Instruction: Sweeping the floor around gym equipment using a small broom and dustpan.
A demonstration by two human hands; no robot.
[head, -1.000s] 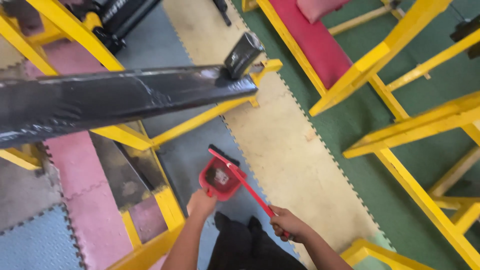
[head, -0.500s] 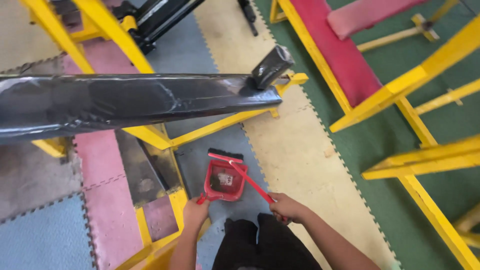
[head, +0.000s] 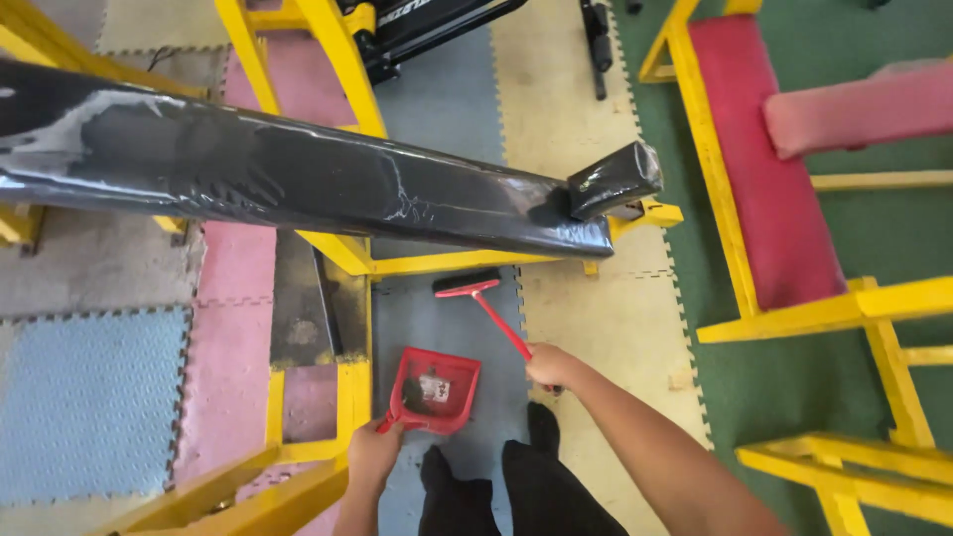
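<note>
Brush point(head: 469, 286) pushed forward under bench edge, right hand point(head: 552, 366) gripping it, left hand point(head: 374, 452) gripping dustpan point(head: 433, 390)

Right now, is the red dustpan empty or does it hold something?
Not empty: the red dustpan, held flat by the left hand, shows dark debris and a pale scrap inside. The right hand holds the red brush.

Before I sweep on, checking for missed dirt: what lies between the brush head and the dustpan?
Head view: only bare grey mat shows between the brush head and the dustpan; no debris visible there.
</note>
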